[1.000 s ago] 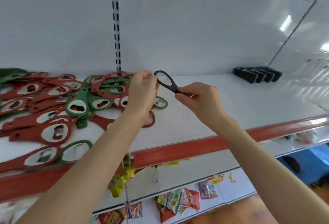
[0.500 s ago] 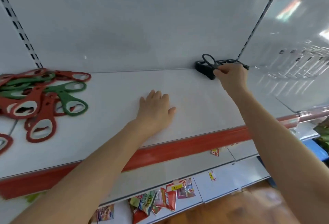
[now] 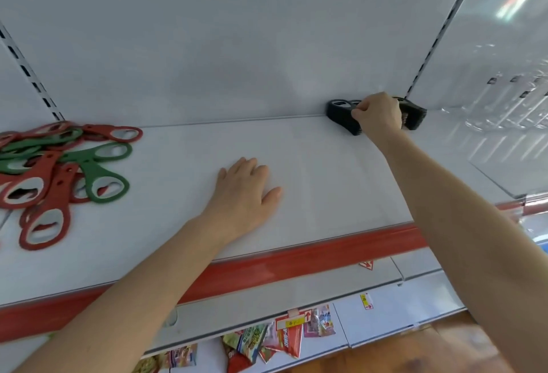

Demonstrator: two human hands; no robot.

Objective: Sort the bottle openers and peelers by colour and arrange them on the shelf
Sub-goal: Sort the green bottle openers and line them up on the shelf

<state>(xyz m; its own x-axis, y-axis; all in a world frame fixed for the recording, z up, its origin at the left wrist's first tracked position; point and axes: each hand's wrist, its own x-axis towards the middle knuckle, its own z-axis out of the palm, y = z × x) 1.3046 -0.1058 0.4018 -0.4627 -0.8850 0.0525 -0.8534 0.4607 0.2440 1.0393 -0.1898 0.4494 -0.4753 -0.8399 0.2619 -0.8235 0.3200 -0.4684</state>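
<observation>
One colour looks sorted: a row of black flat bottle openers [image 3: 341, 116] stands at the back right corner of the white metal shelf [image 3: 326, 183], and the right hand [image 3: 378, 116] has its fingers curled and pinched on the row's top. The left hand [image 3: 246, 192] lies flat mid-shelf, fingers straight and together, holding nothing. Left to do, I'd judge, is the tangled heap of red and green flat bottle openers [image 3: 59, 165] at the left edge.
</observation>
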